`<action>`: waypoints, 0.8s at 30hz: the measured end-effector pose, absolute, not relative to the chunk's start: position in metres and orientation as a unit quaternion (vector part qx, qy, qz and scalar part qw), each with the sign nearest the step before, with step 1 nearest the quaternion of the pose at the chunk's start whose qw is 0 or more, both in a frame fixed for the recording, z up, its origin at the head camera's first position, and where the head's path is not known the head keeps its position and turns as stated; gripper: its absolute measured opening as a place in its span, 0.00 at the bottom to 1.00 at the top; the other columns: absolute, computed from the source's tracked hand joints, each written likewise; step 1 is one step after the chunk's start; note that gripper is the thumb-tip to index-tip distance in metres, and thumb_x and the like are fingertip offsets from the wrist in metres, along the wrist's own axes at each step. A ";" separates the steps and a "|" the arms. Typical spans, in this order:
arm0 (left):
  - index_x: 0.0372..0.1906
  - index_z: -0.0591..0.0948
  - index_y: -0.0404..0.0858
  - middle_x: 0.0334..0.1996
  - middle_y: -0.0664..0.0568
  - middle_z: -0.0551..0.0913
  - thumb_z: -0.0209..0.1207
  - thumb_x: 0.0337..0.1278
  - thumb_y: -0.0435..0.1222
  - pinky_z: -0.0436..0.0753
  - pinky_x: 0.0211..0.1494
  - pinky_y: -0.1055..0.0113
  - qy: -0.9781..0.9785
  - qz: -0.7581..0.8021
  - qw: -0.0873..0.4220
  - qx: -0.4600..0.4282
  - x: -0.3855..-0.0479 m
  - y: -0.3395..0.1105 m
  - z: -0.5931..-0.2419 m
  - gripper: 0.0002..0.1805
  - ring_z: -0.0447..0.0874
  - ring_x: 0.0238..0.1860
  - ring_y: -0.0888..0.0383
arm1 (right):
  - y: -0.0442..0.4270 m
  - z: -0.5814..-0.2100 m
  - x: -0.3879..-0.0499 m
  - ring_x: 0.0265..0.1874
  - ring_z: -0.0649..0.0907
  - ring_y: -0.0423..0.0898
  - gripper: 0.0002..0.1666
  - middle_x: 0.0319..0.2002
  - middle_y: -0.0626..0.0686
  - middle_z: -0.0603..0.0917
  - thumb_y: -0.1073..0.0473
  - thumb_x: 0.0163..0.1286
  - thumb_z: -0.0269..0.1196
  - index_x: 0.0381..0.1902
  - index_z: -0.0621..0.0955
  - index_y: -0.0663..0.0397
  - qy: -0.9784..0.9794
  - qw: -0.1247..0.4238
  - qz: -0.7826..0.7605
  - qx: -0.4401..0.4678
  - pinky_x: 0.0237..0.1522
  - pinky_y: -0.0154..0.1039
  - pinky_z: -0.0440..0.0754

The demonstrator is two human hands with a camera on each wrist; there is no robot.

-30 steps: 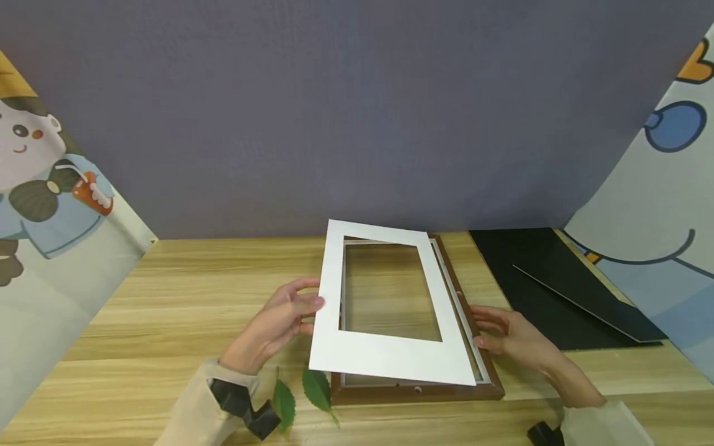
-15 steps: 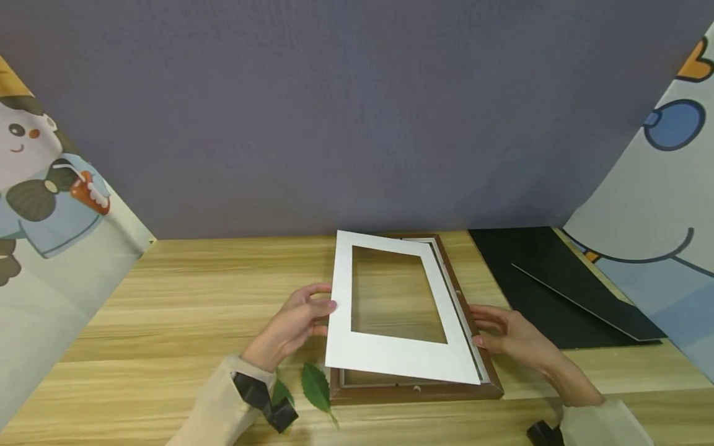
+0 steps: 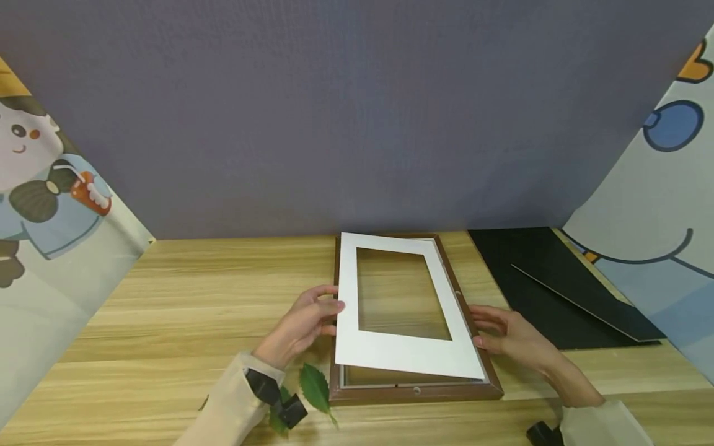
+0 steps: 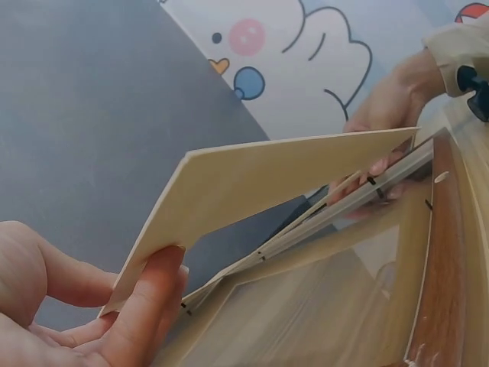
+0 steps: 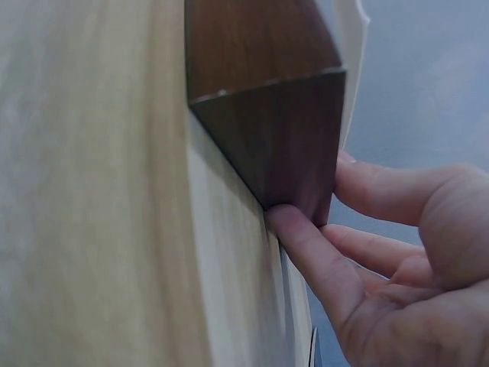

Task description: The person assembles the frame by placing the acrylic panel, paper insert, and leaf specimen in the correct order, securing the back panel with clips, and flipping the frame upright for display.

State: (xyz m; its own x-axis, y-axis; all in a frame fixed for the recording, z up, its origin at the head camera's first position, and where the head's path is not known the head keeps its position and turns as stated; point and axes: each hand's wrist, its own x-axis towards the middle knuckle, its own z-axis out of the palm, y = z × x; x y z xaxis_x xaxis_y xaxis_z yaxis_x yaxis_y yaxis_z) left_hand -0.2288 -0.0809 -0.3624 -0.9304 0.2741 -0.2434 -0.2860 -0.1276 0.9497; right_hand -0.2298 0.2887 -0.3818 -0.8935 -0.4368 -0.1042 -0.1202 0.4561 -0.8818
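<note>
On my feed, the flat, rectangular white card mat (image 3: 407, 354) looks cream underneath from the left wrist. Beneath it I see a reddish-brown, wood-grained rectangular frame (image 3: 376, 397) with a pale grey inner lip. The yellow-beige wooden surface (image 3: 195, 310) carries long brown streaks. The flat black board (image 3: 535, 316) is plain; the pointed, toothed leaves (image 3: 315, 387) are green. I see a dusky grey-violet backdrop (image 3: 357, 124), cream cloth sleeves (image 3: 223, 402), and a blue oval (image 3: 672, 126) outlined dark on the off-white right-hand wall print.
</note>
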 end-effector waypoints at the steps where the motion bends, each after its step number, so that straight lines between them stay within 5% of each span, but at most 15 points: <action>1: 0.65 0.56 0.24 0.33 0.52 0.70 0.51 0.60 0.25 0.79 0.25 0.78 0.633 0.751 0.186 -0.004 -0.229 -0.080 -0.363 0.29 0.73 0.27 0.65 | 0.289 -0.382 -0.230 0.60 0.70 0.71 0.42 0.63 0.76 0.66 0.59 0.63 0.65 0.67 0.60 0.74 0.838 0.159 -0.494 -0.167 0.44 0.37 0.84; 24: 0.59 0.68 0.29 0.41 0.45 0.74 0.53 0.60 0.23 0.78 0.20 0.77 0.676 0.725 0.129 -0.036 -0.229 -0.065 -0.366 0.21 0.75 0.34 0.60 | 0.290 -0.381 -0.231 0.60 0.70 0.70 0.41 0.64 0.74 0.66 0.58 0.63 0.65 0.67 0.62 0.73 0.850 0.147 -0.478 -0.162 0.44 0.33 0.83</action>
